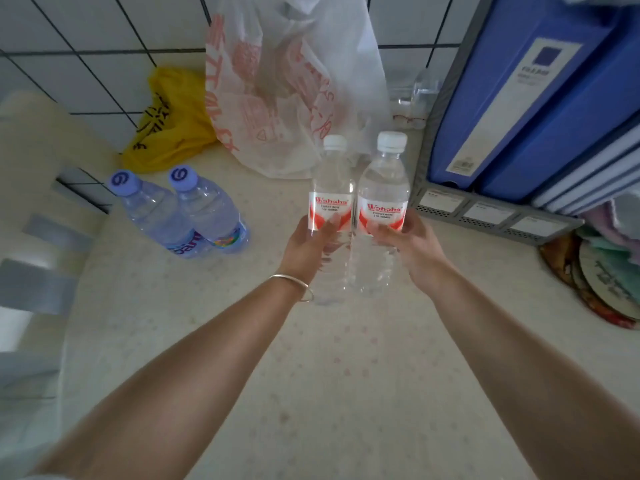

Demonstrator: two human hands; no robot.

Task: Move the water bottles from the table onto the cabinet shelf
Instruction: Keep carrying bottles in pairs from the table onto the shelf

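Fingers [332, 221] of the left hand [308, 249] and right hand [412, 249] each grip one upright white-capped bottle [330, 188], side by side and touching, above the desk [311, 375].

1. A wall [90, 32] of pale square tiles with dark grout lines is running across the top of the view, behind the table.
2. A table [322, 375], covered in a cream cloth with a faint dotted print, is filling the lower and middle area.
3. A pale chair back [38, 140] is standing at the left edge, beside the table.
4. A grey perforated file rack [491, 216] is sitting at the right, against the wall, holding upright blue binders [540, 109].
5. A white plastic bag [287, 84] with red print is standing against the wall; a crumpled yellow bag [169, 126] is lying just left of it.
6. Soft, even light is falling on the table; its source is not showing.
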